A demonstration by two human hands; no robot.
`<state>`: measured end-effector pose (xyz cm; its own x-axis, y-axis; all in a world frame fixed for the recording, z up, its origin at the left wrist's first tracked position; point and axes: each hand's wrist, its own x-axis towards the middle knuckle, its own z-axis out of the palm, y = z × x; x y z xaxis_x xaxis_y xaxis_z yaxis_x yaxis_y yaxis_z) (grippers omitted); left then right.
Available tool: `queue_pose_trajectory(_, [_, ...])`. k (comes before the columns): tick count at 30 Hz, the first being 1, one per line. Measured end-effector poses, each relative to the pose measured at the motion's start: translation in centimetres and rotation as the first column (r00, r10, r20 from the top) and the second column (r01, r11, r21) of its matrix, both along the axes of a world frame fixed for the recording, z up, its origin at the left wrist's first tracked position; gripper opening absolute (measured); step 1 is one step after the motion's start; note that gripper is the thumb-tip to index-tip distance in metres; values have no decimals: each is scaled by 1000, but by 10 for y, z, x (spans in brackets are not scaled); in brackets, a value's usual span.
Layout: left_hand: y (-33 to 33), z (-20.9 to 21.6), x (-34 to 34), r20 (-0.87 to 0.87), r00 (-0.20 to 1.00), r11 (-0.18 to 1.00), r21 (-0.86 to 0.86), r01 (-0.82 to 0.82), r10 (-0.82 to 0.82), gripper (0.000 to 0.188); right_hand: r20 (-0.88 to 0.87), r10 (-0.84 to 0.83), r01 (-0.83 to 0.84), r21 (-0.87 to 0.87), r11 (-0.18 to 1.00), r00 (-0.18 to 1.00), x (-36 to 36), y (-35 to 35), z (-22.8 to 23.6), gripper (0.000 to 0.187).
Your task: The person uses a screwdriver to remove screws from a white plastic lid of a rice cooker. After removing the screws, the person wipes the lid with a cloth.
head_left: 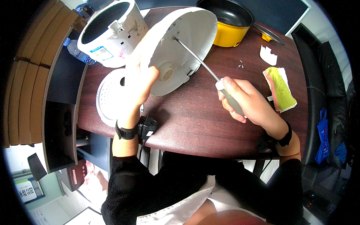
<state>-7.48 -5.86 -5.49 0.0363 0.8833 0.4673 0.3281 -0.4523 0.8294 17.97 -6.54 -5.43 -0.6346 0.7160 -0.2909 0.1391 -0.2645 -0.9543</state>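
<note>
Appears partway through screw work on the white shell (pixel 172 56). Grasping that shell, tilted, by its left side with the left hand (pixel 140 80), and gripping a screwdriver (pixel 208 70) in the right hand (pixel 249 101) with its tip against the shell's inner wall. Already separate: beyond the shell's left side, a white cooker body (pixel 131 41); at its near left, a perforated disc (pixel 107 97); to its right, loose screws (pixel 240 65). Still to finish, by the look of it: the spot under the tip, though impossible to tell whether loosening or tightening. On the table (pixel 180 123), most room to move in front of the shell, as far as the near edge. Tight just behind it, between cooker body and yellow pot (pixel 225 35).
</note>
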Motion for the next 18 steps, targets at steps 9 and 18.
queue_pose_trajectory(9, [0,-2,-2,2,1000,1000,-6,-6,6,69,-212,16,-72,-258,963,977,-5,-2,-9,49])
queue_pose_trajectory(18, [-3,2,3,-21,999,999,-11,-32,32,71,12,-5,4,104,995,1000,-7,-2,-11,40])
